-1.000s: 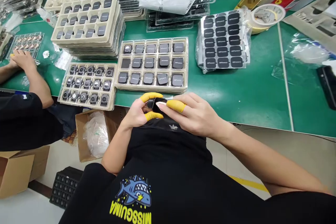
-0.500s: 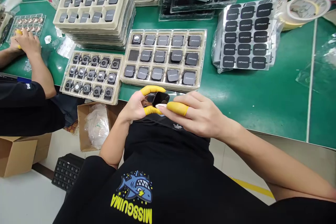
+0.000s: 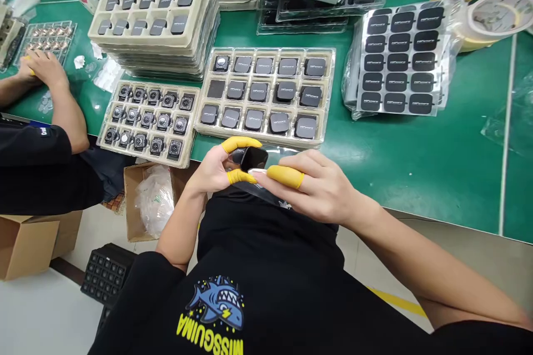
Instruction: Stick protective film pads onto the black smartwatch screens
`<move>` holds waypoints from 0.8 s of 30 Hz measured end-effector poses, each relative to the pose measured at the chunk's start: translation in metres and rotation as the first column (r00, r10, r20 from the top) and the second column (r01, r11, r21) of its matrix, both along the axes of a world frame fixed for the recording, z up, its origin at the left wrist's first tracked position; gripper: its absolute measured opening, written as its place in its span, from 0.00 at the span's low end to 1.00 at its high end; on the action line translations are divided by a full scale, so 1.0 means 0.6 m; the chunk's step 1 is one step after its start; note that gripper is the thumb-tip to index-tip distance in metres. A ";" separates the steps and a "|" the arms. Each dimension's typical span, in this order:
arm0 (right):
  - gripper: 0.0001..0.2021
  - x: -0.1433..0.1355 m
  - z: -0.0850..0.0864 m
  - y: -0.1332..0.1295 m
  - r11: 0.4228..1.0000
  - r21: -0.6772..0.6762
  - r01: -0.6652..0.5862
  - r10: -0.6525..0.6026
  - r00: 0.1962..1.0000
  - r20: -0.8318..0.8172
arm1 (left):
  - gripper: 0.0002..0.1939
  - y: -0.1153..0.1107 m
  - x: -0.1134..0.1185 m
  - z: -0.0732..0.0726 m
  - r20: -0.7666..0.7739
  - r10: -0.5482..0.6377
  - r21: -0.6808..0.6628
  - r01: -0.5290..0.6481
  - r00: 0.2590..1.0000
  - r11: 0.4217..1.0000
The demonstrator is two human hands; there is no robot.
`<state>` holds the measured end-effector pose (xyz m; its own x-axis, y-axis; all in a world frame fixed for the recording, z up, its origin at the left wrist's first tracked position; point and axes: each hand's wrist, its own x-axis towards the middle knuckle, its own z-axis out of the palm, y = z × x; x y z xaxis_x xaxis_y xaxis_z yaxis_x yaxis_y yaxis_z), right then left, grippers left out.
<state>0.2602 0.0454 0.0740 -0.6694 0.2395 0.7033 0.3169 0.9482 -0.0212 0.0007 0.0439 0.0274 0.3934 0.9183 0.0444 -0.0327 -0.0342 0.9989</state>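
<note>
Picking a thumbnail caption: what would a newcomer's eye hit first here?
Probably the yellow finger covers at lower centre, where the left hand holds a watch and the right hand pinches a white piece at it. Next, the blue shark print on the black shirt below. Then the green table beyond the hands, with the sheet of black labels on its right.
</note>
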 end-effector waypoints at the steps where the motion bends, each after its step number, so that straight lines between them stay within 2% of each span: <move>1: 0.10 -0.005 0.002 0.000 1.000 -0.004 -0.017 0.017 1.000 -0.005 | 0.38 0.001 -0.002 0.003 -0.008 -0.015 0.005 0.015 1.000 1.000; 4: 0.09 -0.025 0.002 0.011 0.999 0.010 -0.036 0.036 0.999 0.004 | 0.38 0.000 -0.001 0.006 -0.029 -0.073 0.002 0.073 0.997 0.997; 7: 0.10 -0.039 -0.007 0.026 0.997 0.070 0.025 -0.027 0.999 0.028 | 0.42 -0.004 0.002 -0.002 0.008 -0.069 -0.046 0.069 0.998 0.997; 10: 0.15 -0.036 -0.018 0.035 0.986 0.084 0.142 -0.143 0.990 0.007 | 0.43 -0.007 -0.004 -0.013 0.046 0.047 -0.088 -0.043 0.998 0.995; 13: 0.21 -0.016 -0.017 0.030 0.979 -0.024 0.204 -0.205 0.977 -0.064 | 0.41 -0.009 -0.021 -0.012 0.085 0.199 -0.070 -0.193 0.976 0.979; 17: 0.30 0.004 0.007 0.005 0.939 -0.195 0.283 -0.317 0.933 -0.172 | 0.41 -0.016 -0.038 0.012 0.114 0.295 0.012 -0.298 0.949 0.954; 20: 0.38 0.000 0.028 -0.011 0.934 -0.245 0.259 -0.303 0.940 -0.159 | 0.39 -0.024 -0.035 0.036 0.140 0.284 0.034 -0.291 0.949 0.956; 24: 0.34 -0.014 0.042 -0.012 0.950 -0.211 0.230 -0.264 0.952 -0.155 | 0.39 -0.034 -0.023 0.058 0.141 0.273 0.050 -0.282 0.952 0.958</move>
<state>0.2517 0.0380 0.0992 -0.4397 0.5206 0.7319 0.5150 0.8137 -0.2694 -0.0132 0.0234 0.0624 0.1100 0.9833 0.1451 -0.1425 -0.1289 0.9814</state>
